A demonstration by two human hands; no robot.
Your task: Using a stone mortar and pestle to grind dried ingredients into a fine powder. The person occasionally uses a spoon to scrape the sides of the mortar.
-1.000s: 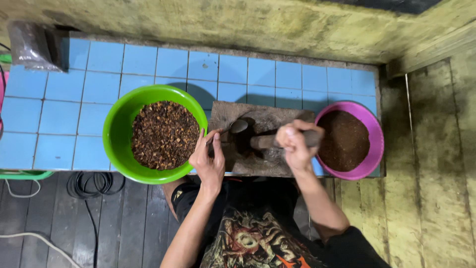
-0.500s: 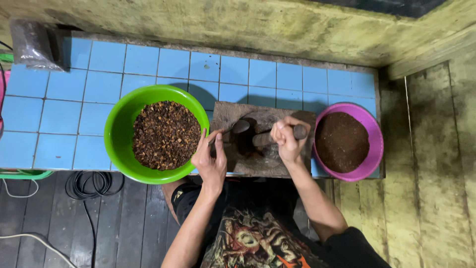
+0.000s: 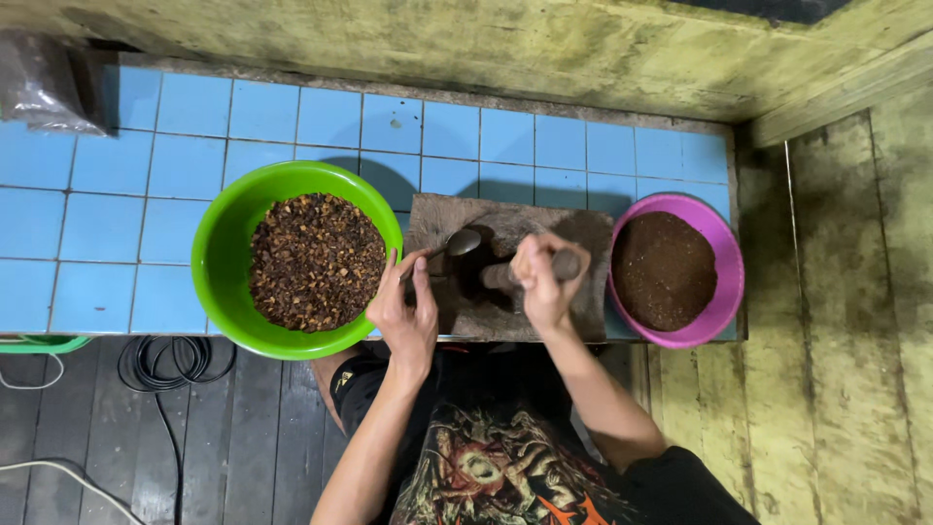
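This looks like a plain home kitchen. A low tabletop (image 3: 117, 224) covered in blue tiles stands against a stained yellow-green wall (image 3: 437, 44), with dark wooden floorboards (image 3: 262, 428) below and plank walling (image 3: 855, 321) to one side. On the tiles sit a green bowl (image 3: 219, 262) of coarse brown bits, a pink bowl (image 3: 729, 282) of dark ground powder and a worn grinding slab (image 3: 583, 233), which speaks of food being prepared by hand.
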